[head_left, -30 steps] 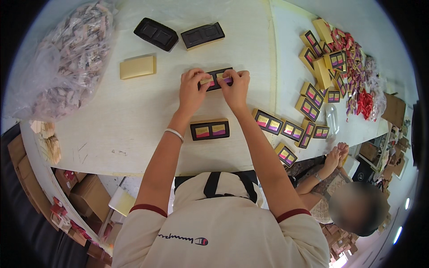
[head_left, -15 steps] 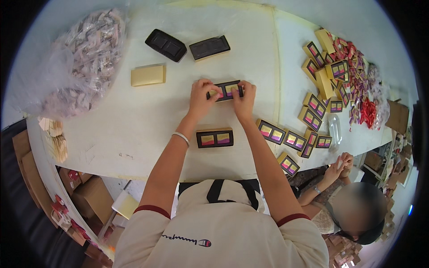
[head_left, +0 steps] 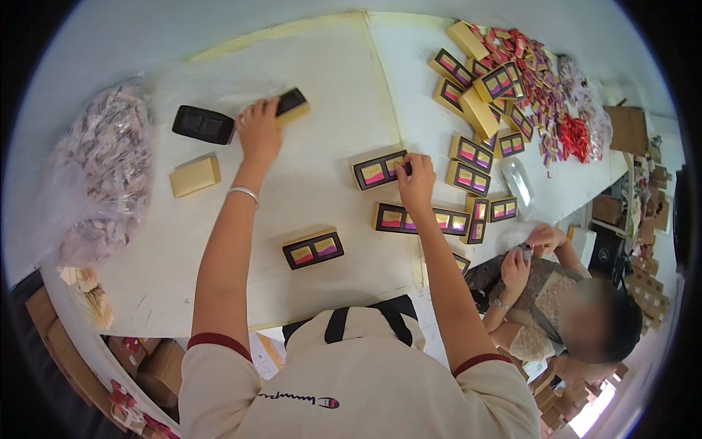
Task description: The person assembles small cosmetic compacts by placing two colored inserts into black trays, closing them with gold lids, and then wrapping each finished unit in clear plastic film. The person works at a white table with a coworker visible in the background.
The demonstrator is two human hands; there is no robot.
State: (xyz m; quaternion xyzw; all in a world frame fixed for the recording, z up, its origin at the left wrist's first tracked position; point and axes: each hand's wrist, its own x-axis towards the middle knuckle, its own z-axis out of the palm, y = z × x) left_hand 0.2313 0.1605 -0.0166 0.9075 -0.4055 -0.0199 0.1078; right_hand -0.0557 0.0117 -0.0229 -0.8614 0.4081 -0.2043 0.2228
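My left hand (head_left: 259,132) has its fingers closed over the left end of a gold box with a black insert (head_left: 293,104), toward the back of the table. My right hand (head_left: 417,181) grips the right end of a gold box with two foil packets (head_left: 375,173), pink and purple, set in its black insert. Left of my left hand lies a loose black tray (head_left: 202,125). Nearer to me is a plain gold box piece (head_left: 195,177). Another filled box (head_left: 313,249) rests in front of me, untouched.
Several filled boxes (head_left: 470,177) crowd the right, beside a heap of red and purple packets (head_left: 523,73) and a clear plastic piece (head_left: 518,180). A large clear bag of packets (head_left: 102,168) stands at left. A co-worker (head_left: 541,307) handles something small at the right edge.
My left hand has left the filled box and moved up-left to the box with the black insert. My right hand has shifted the filled box right, near the other filled ones. The view has turned.
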